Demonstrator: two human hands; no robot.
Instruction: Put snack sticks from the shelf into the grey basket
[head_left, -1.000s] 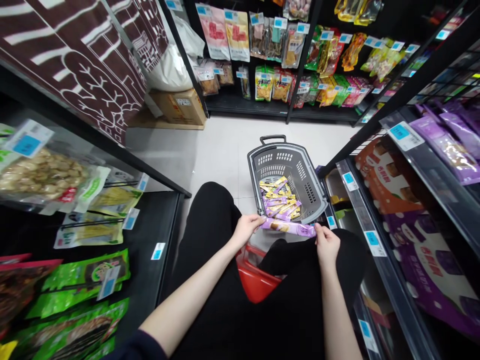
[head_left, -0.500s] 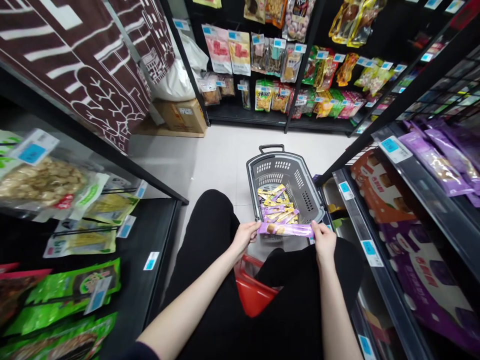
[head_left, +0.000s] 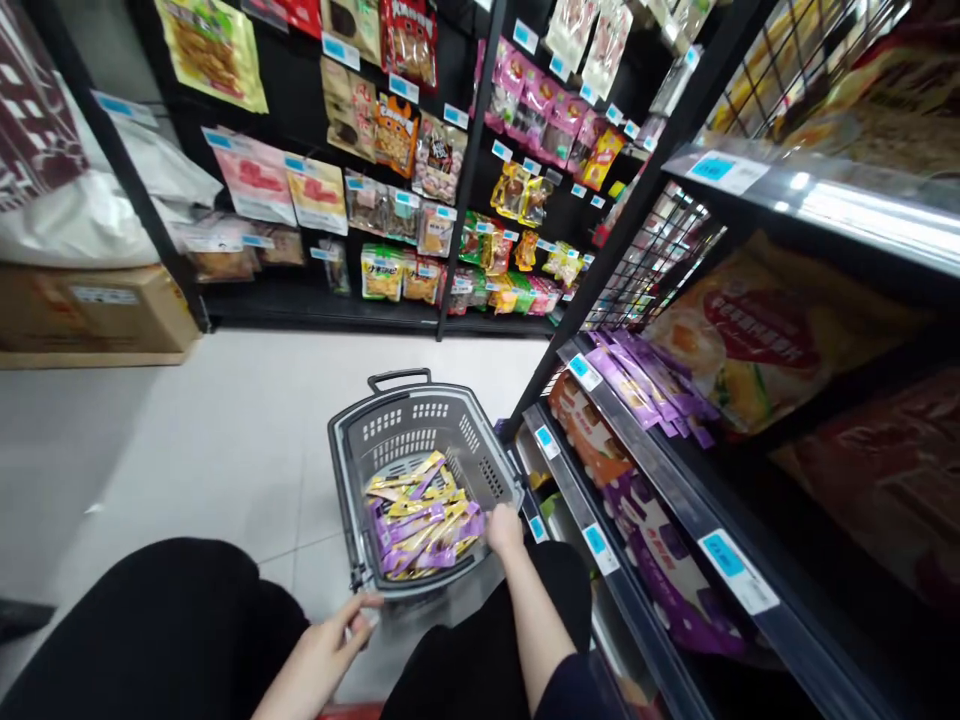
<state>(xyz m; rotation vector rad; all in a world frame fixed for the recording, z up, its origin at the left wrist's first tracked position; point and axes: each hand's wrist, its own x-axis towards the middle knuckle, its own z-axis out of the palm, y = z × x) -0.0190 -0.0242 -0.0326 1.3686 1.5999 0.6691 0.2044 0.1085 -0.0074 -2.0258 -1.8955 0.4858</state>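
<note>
A grey plastic shopping basket (head_left: 469, 415) stands on the floor between my knees and the shelf. Purple and yellow snack sticks (head_left: 420, 530) lie piled inside it. At the basket's right rim, my right hand (head_left: 505, 528) is closed, with the end of a purple snack stick (head_left: 475, 522) at its fingertips; the grip itself is partly hidden. My left hand (head_left: 341, 635) is just outside the near left corner of the basket. Its fingers are loosely bent, thumb apart from them, and I see nothing held there.
On the right, a shelf holds more purple sticks (head_left: 637, 385) and a purple carton (head_left: 667, 570). Hanging snack bags (head_left: 394, 272) fill the rack ahead. A cardboard box (head_left: 97, 310) sits at the left. Pale floor tiles (head_left: 247, 450) lie left of the basket.
Both hands held a purple stick stretched between them; now they are apart, the left one off it and the right one at the basket rim. The view has turned right.
</note>
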